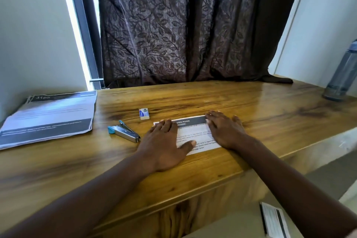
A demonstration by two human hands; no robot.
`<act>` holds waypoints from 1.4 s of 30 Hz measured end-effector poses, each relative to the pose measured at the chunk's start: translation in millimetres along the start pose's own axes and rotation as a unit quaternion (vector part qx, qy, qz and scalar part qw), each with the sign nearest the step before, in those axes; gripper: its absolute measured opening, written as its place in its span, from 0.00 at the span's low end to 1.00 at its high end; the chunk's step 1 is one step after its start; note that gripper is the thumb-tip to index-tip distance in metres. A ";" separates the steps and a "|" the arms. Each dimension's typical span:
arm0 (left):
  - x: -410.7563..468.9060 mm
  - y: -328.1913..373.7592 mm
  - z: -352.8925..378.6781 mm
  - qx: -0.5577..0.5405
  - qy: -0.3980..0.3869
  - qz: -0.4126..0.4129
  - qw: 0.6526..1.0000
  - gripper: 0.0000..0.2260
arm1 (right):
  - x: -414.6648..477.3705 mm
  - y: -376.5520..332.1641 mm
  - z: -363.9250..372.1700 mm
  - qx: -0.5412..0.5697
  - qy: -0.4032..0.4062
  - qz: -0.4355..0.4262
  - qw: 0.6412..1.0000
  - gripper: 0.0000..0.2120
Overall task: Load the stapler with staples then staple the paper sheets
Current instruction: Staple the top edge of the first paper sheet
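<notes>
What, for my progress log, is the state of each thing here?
Stapler: lying on the desk, unheld.
Staple box: on the desk, looks closed.
Sheets: flat on the desk, under both hands.
Left hand: flat, pressing the sheets.
Right hand: flat on the sheets' right edge.
Stack: lying at the desk's left end.
Bottle: upright.
Curtain: drawn.

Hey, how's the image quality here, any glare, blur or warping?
In the head view, the window strip is blown out white, the table carries a sheen at far right, the paper stack at left is smeared, and the wide lens slants that strip.
</notes>
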State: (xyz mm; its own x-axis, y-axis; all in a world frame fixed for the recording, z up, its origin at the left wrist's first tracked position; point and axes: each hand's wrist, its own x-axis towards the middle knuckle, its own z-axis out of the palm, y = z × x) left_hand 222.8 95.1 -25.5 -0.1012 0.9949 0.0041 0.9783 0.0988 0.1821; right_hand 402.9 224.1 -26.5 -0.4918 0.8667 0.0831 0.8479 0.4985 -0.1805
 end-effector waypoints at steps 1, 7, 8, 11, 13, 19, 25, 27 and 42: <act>-5.0 -3.3 -1.1 0.011 -0.003 0.006 1.000 0.44 | 0.2 -0.5 -1.3 -0.007 0.001 0.001 1.000 0.24; -7.7 -6.0 -2.7 0.007 0.007 0.015 1.000 0.46 | 14.4 -26.0 -5.3 -0.037 0.074 -0.071 0.994 0.20; -6.6 -7.0 -2.8 0.000 0.019 0.018 1.000 0.46 | 19.0 -35.1 -4.2 0.013 0.078 -0.084 0.993 0.19; -5.8 -10.6 -3.0 -0.023 0.049 0.026 0.998 0.45 | 30.9 -62.7 6.2 0.086 0.082 -0.101 0.988 0.15; -6.1 -10.9 -3.9 -0.031 0.056 0.030 0.997 0.44 | 37.3 -73.7 14.0 0.057 0.105 -0.109 0.987 0.14; -0.2 -34.6 -31.4 -0.100 0.211 0.101 0.967 0.18 | 40.6 -77.2 17.9 0.027 0.098 -0.112 0.989 0.11; -7.0 -100.6 -63.4 -0.073 0.171 0.141 0.972 0.21 | 40.0 -75.6 21.2 0.034 0.110 -0.113 0.987 0.13; -15.0 -121.4 -61.4 -0.071 0.140 0.138 0.978 0.21 | 39.3 -74.7 20.4 0.059 0.134 -0.132 0.980 0.13; -4.9 -141.5 -37.5 -0.353 0.203 0.083 0.910 0.11 | 28.8 -84.8 21.6 -0.008 0.173 -0.219 0.960 0.14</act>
State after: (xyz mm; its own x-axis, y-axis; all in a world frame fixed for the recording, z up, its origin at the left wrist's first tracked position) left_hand 78.1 75.4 -14.4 -0.1608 0.8900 0.4268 0.6415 -0.2343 0.7305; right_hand 312.6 206.4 -30.0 -0.7090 0.5272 0.4684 0.5793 0.8142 -0.0394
